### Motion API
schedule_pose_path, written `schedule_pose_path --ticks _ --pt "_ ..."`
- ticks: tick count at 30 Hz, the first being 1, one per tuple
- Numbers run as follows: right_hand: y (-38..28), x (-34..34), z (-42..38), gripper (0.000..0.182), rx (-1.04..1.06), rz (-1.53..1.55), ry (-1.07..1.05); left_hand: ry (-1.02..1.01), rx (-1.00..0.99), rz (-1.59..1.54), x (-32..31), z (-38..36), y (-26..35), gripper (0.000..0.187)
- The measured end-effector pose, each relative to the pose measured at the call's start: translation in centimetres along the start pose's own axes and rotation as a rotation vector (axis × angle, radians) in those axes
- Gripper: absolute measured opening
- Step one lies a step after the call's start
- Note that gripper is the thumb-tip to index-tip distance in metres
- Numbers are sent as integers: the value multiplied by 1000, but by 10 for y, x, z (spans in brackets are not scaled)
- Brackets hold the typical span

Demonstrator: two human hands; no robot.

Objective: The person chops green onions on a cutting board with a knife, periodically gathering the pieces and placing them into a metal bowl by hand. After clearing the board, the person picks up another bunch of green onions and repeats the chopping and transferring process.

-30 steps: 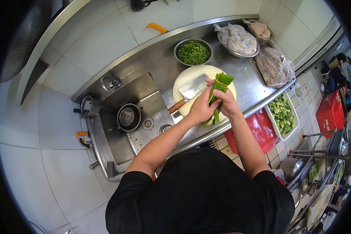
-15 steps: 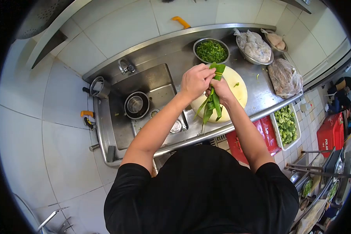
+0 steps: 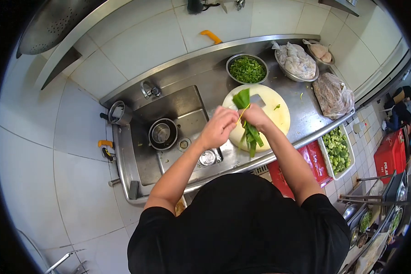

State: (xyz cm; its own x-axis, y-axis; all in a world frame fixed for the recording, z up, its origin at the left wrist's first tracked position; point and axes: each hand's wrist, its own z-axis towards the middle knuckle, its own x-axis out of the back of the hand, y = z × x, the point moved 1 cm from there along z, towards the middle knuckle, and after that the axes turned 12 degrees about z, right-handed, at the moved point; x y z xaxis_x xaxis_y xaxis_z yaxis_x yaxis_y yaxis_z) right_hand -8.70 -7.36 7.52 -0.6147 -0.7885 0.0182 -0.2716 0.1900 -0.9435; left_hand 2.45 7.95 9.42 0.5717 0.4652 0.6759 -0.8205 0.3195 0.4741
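Observation:
My right hand (image 3: 256,117) is closed around a bundle of long, flat green leaves (image 3: 251,137) above a round, pale cutting board (image 3: 278,96). A yellow rubber band (image 3: 243,113) is stretched out from the bundle towards my left hand (image 3: 218,128), whose fingers pinch it. Behind the leaves, the grey blade of what looks like a cleaver (image 3: 259,100) lies on the board; its handle is hidden. A small green scrap (image 3: 277,107) rests on the board's right side.
Behind the board stands a bowl of chopped greens (image 3: 247,70). A bowl with bagged food (image 3: 297,61) and a plastic-wrapped package (image 3: 333,93) are at right. A sink (image 3: 146,157) with a pot (image 3: 163,134) lies left. Below the counter sits a broccoli crate (image 3: 336,153).
My left hand has come away from the bundle, down and to the left, pulling the rubber band out. The cleaver blade on the board has come into view.

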Motion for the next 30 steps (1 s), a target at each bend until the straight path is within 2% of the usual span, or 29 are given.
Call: schedule_pose_path --ticks 1,2,4,5,7,8,10,11,12,14,16,17,19,20,22,23,24,26,27,29,30 --pt "4 -1 -6 26 132 -164 4 -94 107 -48 -3 -3 6 7" --pt "24 2 8 29 331 -554 -16 -97 110 -52 -7 -2 10 7" --pt "51 -6 6 30 312 -852 83 -267 517 -256 -22 1 16 11" --pt "64 -11 6 30 309 -852 81 -165 494 -299 -40 2 5 14" --pt "85 -21 4 32 442 -783 33 -188 529 -226 -56 10 -7 15" --pt "87 -21 7 32 435 -780 38 -209 560 -151 -62 14 -13 16" --pt "73 -25 5 32 209 -864 50 -196 581 -162 -71 19 -25 16" --pt "64 -26 -5 26 86 -844 93 -223 815 -414 -72 22 -31 16" --pt "69 -23 -6 26 79 -838 93 -247 1050 -668 -72 23 -37 15" --pt "83 -18 -8 19 133 -958 68 -333 1114 -639 -71 21 -43 15" --pt "90 -9 -16 25 185 -921 79 -344 1183 -686 -83 13 -50 15" --pt "99 -3 -15 30 214 -929 43 -353 1191 -686 -89 7 -54 15" --pt "106 3 -16 36 236 -928 9 -421 1059 -774 -99 2 -56 13" --pt "108 8 -15 38 219 -887 81 -433 1063 -774 -104 -4 -56 13" --pt "105 14 -17 40 194 -839 164 -462 712 -655 -104 -9 -40 12" --pt "103 17 -17 39 176 -832 188 -448 453 -377 -107 -17 -40 13" --pt "100 19 -18 38 161 -826 211 -344 247 -93 -100 -20 -24 17" --pt "99 24 -17 38 173 -794 282 -184 137 13 -101 -33 -11 20" --pt "94 26 -17 38 196 -770 349 -191 135 12 -103 -40 -7 20" --pt "83 27 -18 38 191 -747 334 -201 395 -79 -107 -52 -1 22" --pt "80 26 -19 38 190 -727 318 -207 400 -78 -108 -52 1 22"
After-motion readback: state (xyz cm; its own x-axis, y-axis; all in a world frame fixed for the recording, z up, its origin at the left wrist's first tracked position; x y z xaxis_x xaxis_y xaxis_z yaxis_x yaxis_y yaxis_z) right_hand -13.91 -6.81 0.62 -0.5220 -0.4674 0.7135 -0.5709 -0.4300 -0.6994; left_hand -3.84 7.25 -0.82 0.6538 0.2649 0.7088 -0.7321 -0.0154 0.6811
